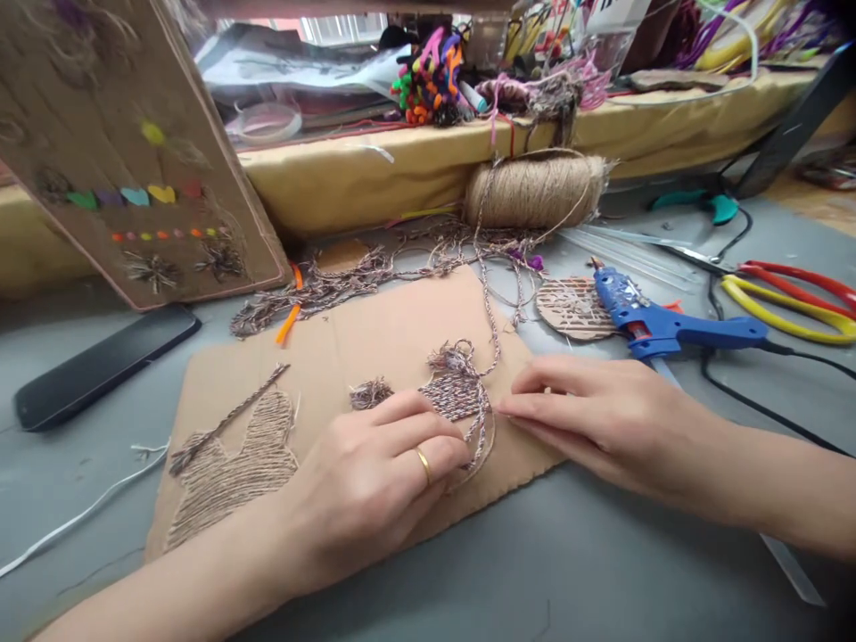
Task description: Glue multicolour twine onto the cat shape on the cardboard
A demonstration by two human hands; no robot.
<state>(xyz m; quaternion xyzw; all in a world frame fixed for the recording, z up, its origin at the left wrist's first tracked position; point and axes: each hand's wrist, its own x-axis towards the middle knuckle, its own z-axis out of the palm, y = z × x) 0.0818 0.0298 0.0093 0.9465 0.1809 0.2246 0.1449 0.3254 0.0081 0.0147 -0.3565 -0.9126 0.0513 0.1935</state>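
Left hand [374, 473], ringed, pressed flat on multicoloured twine shape [458, 392], holding nothing; right hand [588, 415] pinched narrow on twine strand [482, 428] at shape's right edge. Shape at centre of cardboard sheet [374, 339]; gluing-down apparently in hand, careful tracing of outline required next. Right of sheet: blue glue gun [659, 325]. Behind: jute spool [535, 189]. Grey tabletop [602, 571], cluttered.

Single head-worn view, looking forward and down from close above the left hand [374, 473] and right hand [595, 423], which meet low in the middle. Just beyond the fingers lies the cardboard sheet [374, 334]; further off, the cluttered shelf [428, 169] crosses the top. No second view.
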